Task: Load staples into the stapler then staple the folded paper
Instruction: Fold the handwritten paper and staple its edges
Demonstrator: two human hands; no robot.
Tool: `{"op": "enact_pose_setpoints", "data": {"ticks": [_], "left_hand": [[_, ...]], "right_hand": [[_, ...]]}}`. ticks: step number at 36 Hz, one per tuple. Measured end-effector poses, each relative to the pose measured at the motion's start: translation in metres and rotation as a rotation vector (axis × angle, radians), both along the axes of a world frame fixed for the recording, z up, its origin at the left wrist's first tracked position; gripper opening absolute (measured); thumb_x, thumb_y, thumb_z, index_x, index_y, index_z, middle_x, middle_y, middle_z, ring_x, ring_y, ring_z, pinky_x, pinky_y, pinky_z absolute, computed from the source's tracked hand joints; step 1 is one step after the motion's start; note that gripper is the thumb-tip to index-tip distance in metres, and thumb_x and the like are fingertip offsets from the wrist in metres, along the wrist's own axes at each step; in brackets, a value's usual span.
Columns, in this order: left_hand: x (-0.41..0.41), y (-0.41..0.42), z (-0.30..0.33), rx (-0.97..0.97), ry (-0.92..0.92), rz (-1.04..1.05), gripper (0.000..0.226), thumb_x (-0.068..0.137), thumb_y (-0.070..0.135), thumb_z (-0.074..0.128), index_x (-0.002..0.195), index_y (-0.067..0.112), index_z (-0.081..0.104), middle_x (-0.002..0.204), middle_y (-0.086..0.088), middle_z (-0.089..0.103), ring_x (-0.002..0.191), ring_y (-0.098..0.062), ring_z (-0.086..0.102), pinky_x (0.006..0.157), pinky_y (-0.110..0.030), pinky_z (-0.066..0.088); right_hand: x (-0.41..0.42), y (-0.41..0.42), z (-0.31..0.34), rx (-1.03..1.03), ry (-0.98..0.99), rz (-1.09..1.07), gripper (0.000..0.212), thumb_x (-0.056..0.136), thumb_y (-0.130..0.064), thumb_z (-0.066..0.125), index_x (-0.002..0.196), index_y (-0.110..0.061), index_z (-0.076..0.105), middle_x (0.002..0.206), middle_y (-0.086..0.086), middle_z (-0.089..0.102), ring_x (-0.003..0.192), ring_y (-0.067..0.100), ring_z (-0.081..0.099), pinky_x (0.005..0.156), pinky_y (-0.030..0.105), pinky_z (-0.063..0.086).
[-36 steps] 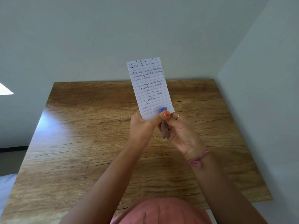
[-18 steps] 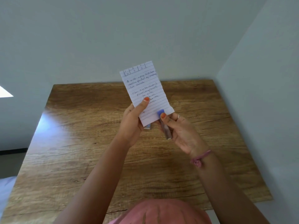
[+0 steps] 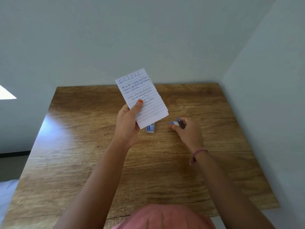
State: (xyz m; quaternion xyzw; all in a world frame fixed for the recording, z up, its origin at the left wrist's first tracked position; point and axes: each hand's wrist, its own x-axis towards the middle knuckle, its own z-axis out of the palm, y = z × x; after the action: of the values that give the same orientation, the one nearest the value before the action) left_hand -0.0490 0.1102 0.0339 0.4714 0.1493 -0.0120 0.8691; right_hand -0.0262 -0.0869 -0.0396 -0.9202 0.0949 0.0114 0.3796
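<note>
1. The folded paper (image 3: pixel 142 98) stands in the centre of the frame, just above the middle; its long axis runs from upper left to lower right, tilted a little off vertical, with the handwritten lined face toward the camera; its lower right corner hangs free, pointing toward the stapler.
2. The left hand (image 3: pixel 127 123) pinches the paper along its lower left edge, thumb pressed on the written face and fingers curled behind; the sheet is held off the worktop (image 3: pixel 82 162).
3. The stapler (image 3: pixel 177 123), small with a blue end, lies right of centre, to the lower right of the paper and apart from it; the right hand (image 3: pixel 188 134) curls its thumb and fingers round it, low at the worktop; whether it rests on the wood I cannot tell; its long axis is mostly hidden by the fingers.
4. A small staple box (image 3: pixel 151 128) lies on the worktop between the two hands, just beneath the paper's lower edge and partly hidden by it.
5. The relation that matters, as I judge it: the paper's free corner is the part nearest the stapler, so the right hand is the nearer one for bringing its mouth to that corner; if a staple already sits there, it is too small to make out.
</note>
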Motion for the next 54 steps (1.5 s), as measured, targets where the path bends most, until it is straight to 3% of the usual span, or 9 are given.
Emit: {"op": "enact_pose_setpoints", "data": {"ticks": [11, 16, 18, 21, 28, 36, 44, 48, 54], "left_hand": [[-0.003, 0.002, -0.003, 0.099, -0.044, -0.103, 0.018, 0.093, 0.014, 0.061, 0.109, 0.021, 0.061, 0.103, 0.004, 0.075, 0.093, -0.017, 0.073, 0.062, -0.030, 0.059], [-0.005, 0.006, -0.002, 0.169, -0.069, -0.193, 0.030, 0.091, 0.013, 0.063, 0.121, 0.013, 0.057, 0.117, -0.004, 0.071, 0.106, -0.029, 0.068, 0.081, -0.058, 0.055], [-0.005, 0.005, -0.001, 0.200, -0.083, -0.210, 0.031, 0.091, 0.013, 0.063, 0.122, 0.015, 0.057, 0.117, -0.002, 0.071, 0.105, -0.026, 0.068, 0.082, -0.051, 0.057], [-0.005, 0.004, 0.001, 0.211, -0.128, -0.270, 0.030, 0.092, 0.013, 0.062, 0.122, 0.015, 0.059, 0.117, -0.002, 0.071, 0.106, -0.023, 0.068, 0.077, -0.036, 0.058], [-0.005, 0.002, 0.004, 0.231, -0.153, -0.380, 0.031, 0.087, 0.019, 0.067, 0.118, 0.017, 0.063, 0.115, -0.002, 0.072, 0.104, -0.021, 0.069, 0.076, -0.029, 0.057], [-0.001, 0.020, 0.010, 0.268, -0.120, -0.415, 0.016, 0.088, 0.020, 0.064, 0.099, 0.014, 0.074, 0.105, -0.009, 0.075, 0.096, -0.024, 0.072, 0.072, -0.029, 0.058], [0.009, 0.033, 0.021, 0.351, -0.121, -0.510, 0.017, 0.076, 0.016, 0.073, 0.091, 0.021, 0.079, 0.102, -0.004, 0.076, 0.095, -0.020, 0.072, 0.070, -0.024, 0.058], [0.012, 0.034, 0.026, 0.377, -0.111, -0.557, 0.018, 0.082, 0.009, 0.068, 0.084, 0.022, 0.080, 0.097, -0.002, 0.077, 0.092, -0.015, 0.073, 0.068, -0.021, 0.057], [0.017, 0.035, 0.029, 0.395, -0.069, -0.576, 0.032, 0.092, -0.006, 0.054, 0.081, 0.013, 0.079, 0.098, -0.008, 0.076, 0.096, -0.019, 0.072, 0.072, -0.022, 0.058]], "right_hand": [[0.005, 0.010, 0.009, -0.273, 0.059, 0.066, 0.054, 0.086, -0.037, 0.069, 0.129, -0.008, 0.056, 0.125, 0.010, 0.055, 0.113, 0.024, 0.054, 0.088, 0.029, 0.046], [0.002, 0.012, 0.061, 0.220, -0.045, 0.057, 0.037, 0.092, -0.039, 0.060, 0.123, -0.020, 0.061, 0.122, -0.004, 0.063, 0.102, 0.006, 0.061, 0.073, 0.013, 0.045], [-0.003, 0.014, 0.084, 0.588, 0.087, 0.137, 0.033, 0.085, -0.056, 0.060, 0.101, -0.030, 0.073, 0.107, -0.008, 0.073, 0.096, 0.008, 0.068, 0.066, 0.013, 0.053], [-0.007, 0.012, 0.100, 0.801, 0.208, 0.306, 0.040, 0.076, -0.060, 0.063, 0.093, -0.027, 0.076, 0.101, 0.000, 0.076, 0.096, 0.018, 0.071, 0.082, 0.032, 0.059], [-0.006, 0.007, 0.097, 0.885, 0.187, 0.273, 0.027, 0.075, -0.027, 0.074, 0.098, -0.013, 0.075, 0.102, 0.009, 0.075, 0.096, 0.024, 0.072, 0.078, 0.033, 0.060], [0.002, -0.002, 0.096, 0.975, 0.233, 0.253, 0.026, 0.070, -0.016, 0.078, 0.095, -0.010, 0.075, 0.100, 0.010, 0.075, 0.091, 0.023, 0.073, 0.064, 0.025, 0.058], [0.012, -0.012, 0.094, 0.951, 0.357, 0.364, 0.038, 0.070, -0.009, 0.074, 0.107, -0.008, 0.069, 0.105, 0.011, 0.074, 0.092, 0.024, 0.073, 0.071, 0.029, 0.061], [0.014, -0.014, 0.093, 0.978, 0.330, 0.435, 0.020, 0.080, -0.004, 0.065, 0.087, -0.018, 0.078, 0.092, 0.004, 0.076, 0.080, 0.015, 0.073, 0.065, 0.024, 0.060], [0.014, -0.009, 0.087, 0.975, 0.254, 0.473, 0.049, 0.095, 0.007, 0.044, 0.068, -0.019, 0.075, 0.078, -0.003, 0.075, 0.074, 0.007, 0.071, 0.054, 0.014, 0.053]]}}
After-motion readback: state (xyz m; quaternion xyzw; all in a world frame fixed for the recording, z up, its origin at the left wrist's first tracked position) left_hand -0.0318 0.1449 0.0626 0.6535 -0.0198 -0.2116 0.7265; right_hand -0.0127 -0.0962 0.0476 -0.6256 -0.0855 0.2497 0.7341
